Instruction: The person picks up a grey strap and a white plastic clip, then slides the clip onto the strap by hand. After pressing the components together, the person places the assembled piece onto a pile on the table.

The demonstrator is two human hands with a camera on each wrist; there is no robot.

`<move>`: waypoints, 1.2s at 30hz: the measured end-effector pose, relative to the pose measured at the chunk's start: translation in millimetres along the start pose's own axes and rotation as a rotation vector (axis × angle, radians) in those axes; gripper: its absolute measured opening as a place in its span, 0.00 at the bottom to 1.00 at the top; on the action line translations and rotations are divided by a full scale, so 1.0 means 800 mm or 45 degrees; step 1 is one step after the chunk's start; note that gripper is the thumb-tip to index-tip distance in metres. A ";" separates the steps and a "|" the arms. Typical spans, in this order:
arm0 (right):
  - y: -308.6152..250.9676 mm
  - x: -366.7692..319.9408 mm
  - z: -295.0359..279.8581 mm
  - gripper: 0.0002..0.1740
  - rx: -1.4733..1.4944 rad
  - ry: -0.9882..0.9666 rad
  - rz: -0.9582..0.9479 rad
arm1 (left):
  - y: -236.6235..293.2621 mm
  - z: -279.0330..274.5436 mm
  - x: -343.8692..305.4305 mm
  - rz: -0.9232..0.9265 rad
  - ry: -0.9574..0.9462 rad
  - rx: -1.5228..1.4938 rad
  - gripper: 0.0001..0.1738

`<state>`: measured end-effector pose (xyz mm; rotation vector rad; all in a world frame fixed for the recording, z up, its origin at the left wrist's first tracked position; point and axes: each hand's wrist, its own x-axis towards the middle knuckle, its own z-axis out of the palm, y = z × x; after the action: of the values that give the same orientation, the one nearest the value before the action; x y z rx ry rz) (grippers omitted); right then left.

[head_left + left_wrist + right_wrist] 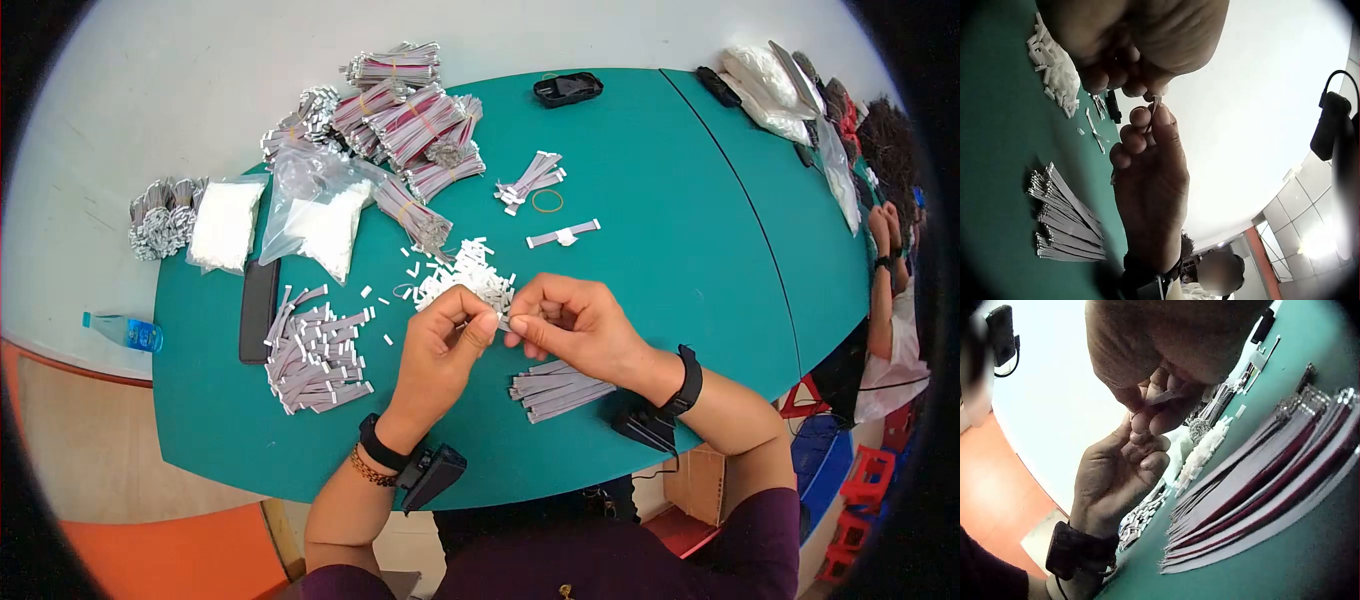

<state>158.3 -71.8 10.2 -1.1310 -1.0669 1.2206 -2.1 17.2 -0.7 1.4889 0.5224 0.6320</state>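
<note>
Both hands meet above the green table, fingertips close together. The left hand (445, 345) pinches a small piece with thumb and index finger; the right hand (575, 325) pinches a thin strip (1157, 103) from the other side. Part of a pale strip (1163, 397) shows between the fingers in the right wrist view; most of it is hidden by the fingers. Just behind the hands lies a heap of small white pieces (468, 272). Grey flat cables (555, 390) lie in a row beneath the right forearm.
Grey cables with white ends (318, 355) lie left, beside a dark box (259, 312). Plastic bags (228, 225), bundled cables (415, 125) and a black case (568, 89) stand farther back. A bottle (125, 331) is at far left; another person's arm (881, 290) shows right.
</note>
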 end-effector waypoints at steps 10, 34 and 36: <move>0.002 -0.002 -0.001 0.06 -0.047 0.047 -0.004 | 0.009 -0.001 0.001 -0.031 -0.114 0.150 0.11; -0.005 0.000 -0.012 0.12 -0.278 -0.078 -0.005 | 0.007 -0.011 0.009 0.061 -0.092 0.140 0.11; 0.000 0.000 -0.011 0.11 -0.234 -0.098 -0.041 | 0.009 -0.014 0.009 0.086 -0.101 0.198 0.11</move>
<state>167.4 -72.3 9.2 -1.2092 -1.2719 1.1671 -4.9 29.7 6.6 1.6774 0.4701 0.5927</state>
